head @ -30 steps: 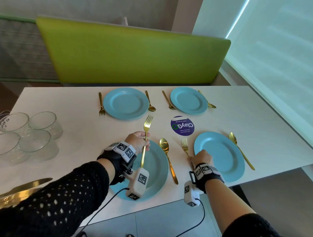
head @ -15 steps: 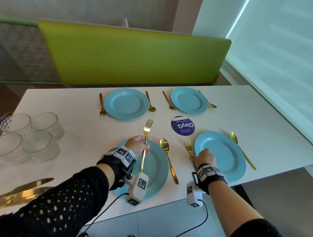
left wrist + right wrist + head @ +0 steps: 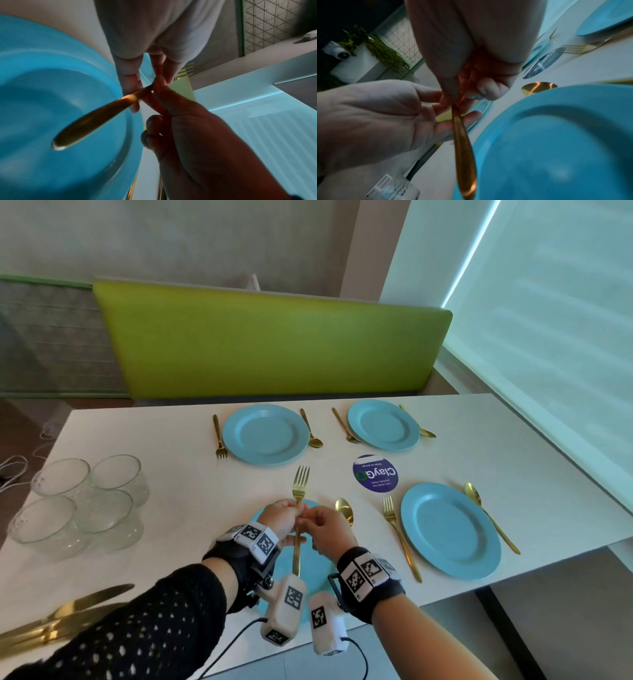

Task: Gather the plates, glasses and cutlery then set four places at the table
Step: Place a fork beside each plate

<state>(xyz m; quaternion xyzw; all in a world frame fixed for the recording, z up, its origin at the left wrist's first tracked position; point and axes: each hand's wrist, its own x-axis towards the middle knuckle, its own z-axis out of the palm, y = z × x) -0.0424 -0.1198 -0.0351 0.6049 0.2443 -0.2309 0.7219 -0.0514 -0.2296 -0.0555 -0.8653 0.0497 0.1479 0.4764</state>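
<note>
Far to the left of the two hands, gold knives (image 3: 51, 621) lie bundled at the near table (image 3: 171, 433) edge, and beyond them four empty glasses (image 3: 82, 501) stand clustered together; none of these has reached a place yet.

The left hand (image 3: 282, 520) pinches the neck of a gold fork (image 3: 298, 508), tines pointing away, its handle hanging over the nearest plate (image 3: 308, 570). The right hand (image 3: 325, 530) has its fingertips closed on the same fork just beside the left grip, so both grips are clamped on it. This looks like a handover or a re-aiming before the fork is laid down.

Just right of the hands a spoon (image 3: 344, 510) lies beside that plate. Further right is a second near plate (image 3: 450, 530) with its own fork and spoon, and beyond the hands two far plates (image 3: 265, 434) also have a fork and spoon each.

By my reading, plates and spoons are done at all four places, forks at three; this last fork, the knives and the glasses remain.

The head view alone gives the whole layout. The left wrist view shows the fork handle's rounded end (image 3: 61, 143) poised above the plate, not touching it. The right wrist view shows the left palm and how the right fingers (image 3: 489, 88) curl round the neck, which the head view hides.
</note>
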